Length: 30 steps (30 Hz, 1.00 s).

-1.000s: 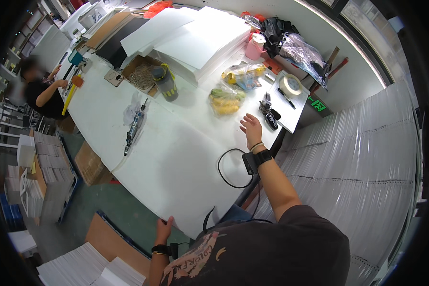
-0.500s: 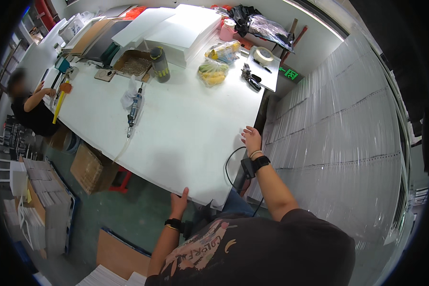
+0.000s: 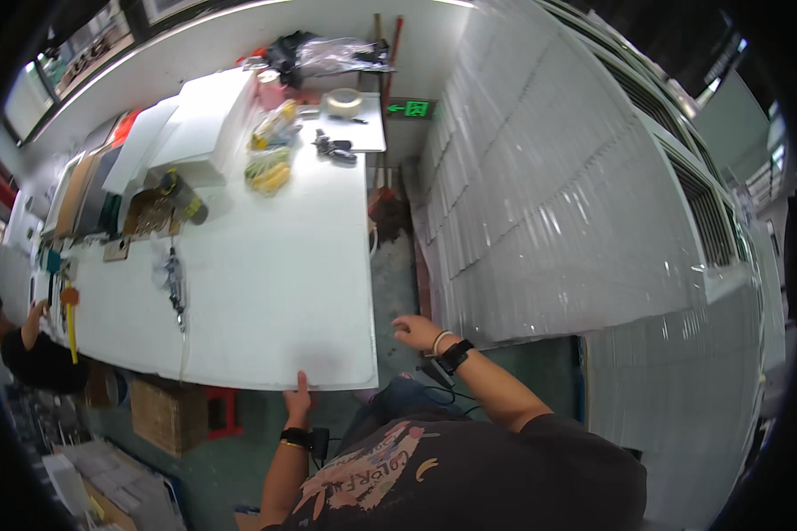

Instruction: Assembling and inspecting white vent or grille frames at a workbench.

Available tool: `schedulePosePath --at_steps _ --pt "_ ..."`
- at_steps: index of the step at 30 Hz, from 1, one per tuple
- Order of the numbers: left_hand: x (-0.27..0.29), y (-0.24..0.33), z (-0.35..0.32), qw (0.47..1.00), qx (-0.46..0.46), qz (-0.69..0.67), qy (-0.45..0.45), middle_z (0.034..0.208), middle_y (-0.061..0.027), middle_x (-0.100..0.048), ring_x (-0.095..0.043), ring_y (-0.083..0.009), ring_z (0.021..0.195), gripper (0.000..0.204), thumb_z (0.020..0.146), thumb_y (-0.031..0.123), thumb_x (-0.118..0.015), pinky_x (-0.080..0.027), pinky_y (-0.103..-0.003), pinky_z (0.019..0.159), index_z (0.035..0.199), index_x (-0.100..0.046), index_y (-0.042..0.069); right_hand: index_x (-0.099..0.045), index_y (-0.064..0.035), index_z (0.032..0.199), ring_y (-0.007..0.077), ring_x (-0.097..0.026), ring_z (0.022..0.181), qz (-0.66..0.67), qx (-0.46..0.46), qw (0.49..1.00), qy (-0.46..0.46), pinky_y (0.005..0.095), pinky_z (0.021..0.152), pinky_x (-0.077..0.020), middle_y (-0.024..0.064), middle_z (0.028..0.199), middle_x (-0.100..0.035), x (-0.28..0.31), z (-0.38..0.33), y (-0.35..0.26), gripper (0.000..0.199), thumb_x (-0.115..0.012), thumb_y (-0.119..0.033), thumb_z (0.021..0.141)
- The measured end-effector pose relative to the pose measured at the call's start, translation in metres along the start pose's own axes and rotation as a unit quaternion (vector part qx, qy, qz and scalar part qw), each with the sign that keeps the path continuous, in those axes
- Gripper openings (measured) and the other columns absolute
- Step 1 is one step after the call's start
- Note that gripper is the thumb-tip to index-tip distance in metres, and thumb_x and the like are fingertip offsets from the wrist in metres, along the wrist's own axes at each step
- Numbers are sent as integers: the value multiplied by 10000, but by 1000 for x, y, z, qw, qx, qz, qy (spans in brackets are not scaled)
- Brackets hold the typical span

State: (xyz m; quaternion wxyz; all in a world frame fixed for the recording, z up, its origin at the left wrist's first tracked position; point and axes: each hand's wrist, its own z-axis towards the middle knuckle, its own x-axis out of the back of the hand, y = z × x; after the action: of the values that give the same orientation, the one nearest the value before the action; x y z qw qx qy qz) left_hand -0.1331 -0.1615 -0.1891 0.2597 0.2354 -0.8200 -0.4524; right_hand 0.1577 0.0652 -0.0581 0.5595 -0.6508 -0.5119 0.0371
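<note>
My left hand [image 3: 298, 403] is at the front edge of the white tabletop [image 3: 266, 292]. Its thumb lies up over the rim and the fingers seem to go beneath, out of sight. Off the table's right corner hangs my right hand [image 3: 411, 332], fingers loosely bent and somewhat smeared, with nothing in it. Both wrists wear black bands, and a dark cable [image 3: 443, 389] hangs below the right one. Farther left on the table lies a slim blue-grey power tool [image 3: 175, 281] with a pale hose, beside a crumpled clear bag.
Along the table's back stand a white stack [image 3: 199, 124], a dark bottle [image 3: 184, 196], bags of yellow things [image 3: 268, 171] and a tape roll [image 3: 343, 103]. Film-wrapped white stacks [image 3: 540, 195] rise on the right. A co-worker [image 3: 40, 354] is at the far left; a cardboard box [image 3: 168, 416] stands below.
My view has turned to the right, so the table sits farther left. My right hand has gone from over the table's right edge to beyond its corner, fingers more bent. My left hand stays at the edge.
</note>
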Motion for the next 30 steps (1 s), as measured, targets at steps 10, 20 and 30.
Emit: schedulePosePath --at_steps 10,20,30 --pt "-6 134 -36 812 -115 509 -263 605 -91 -615 -617 -189 621 460 839 424 -560 -498 -303 566 669 -602 -1 -496 -20 1208 258 -611 926 127 134 982 -25 336 826 -473 145 1042 -618 95 -201 -75 425 -575 -244 856" --pt "-161 399 -288 681 -416 176 -576 993 -92 -622 -584 -187 926 237 833 131 -608 -448 -303 811 1032 -578 5 -629 19 972 262 -523 985 -301 254 690 607 333 879 -386 190 994 -599 326 -388 -173 387 -591 -342 837" --pt "-225 485 -372 609 -651 76 -447 1074 -63 -588 -546 -143 997 266 829 97 -585 -417 -286 880 1084 -564 25 -624 1 846 70 -503 606 -57 162 910 376 204 550 -403 18 673 -594 356 -386 -169 268 -643 -266 832"
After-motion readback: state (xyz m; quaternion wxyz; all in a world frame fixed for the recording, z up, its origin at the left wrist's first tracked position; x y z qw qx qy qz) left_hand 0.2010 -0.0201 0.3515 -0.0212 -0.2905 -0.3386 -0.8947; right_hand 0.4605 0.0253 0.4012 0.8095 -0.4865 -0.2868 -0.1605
